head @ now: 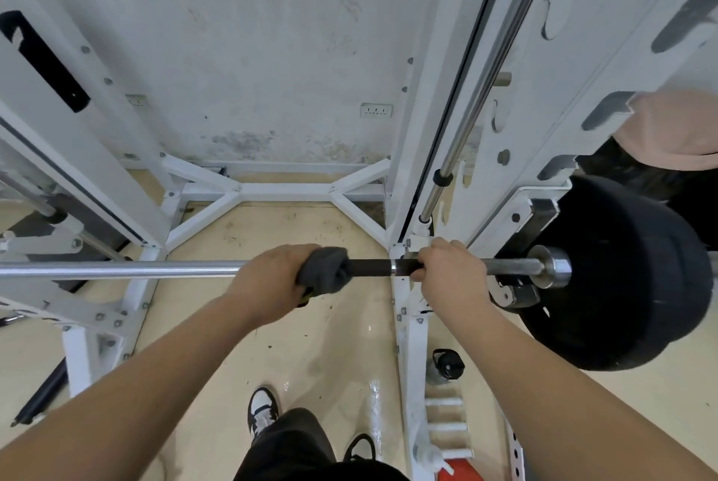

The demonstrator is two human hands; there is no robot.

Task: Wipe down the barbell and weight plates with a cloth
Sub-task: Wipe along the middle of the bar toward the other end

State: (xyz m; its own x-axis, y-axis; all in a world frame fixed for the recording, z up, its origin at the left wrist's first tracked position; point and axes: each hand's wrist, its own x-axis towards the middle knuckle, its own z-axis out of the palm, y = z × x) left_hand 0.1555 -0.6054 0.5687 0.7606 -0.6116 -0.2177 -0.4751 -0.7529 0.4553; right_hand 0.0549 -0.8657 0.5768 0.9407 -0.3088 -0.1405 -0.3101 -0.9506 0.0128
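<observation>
A chrome barbell (124, 270) runs level across the view at waist height, with a dark knurled section (369, 267) between my hands. My left hand (272, 278) is wrapped around the bar and grips a dark grey cloth (324, 273) bunched around it. My right hand (450, 271) is closed on the bare bar just right of the dark section, beside the rack upright. Black weight plates (629, 278) sit on the bar's right end, outside a metal collar (553, 267).
A white rack frame (279, 191) surrounds the bar, with uprights at left (77, 154) and right (427, 92) and a chrome guide rod (478, 92). A black bottle (447, 364) stands on the floor by the right post. Another person's pale clothing (676, 127) shows behind the plates.
</observation>
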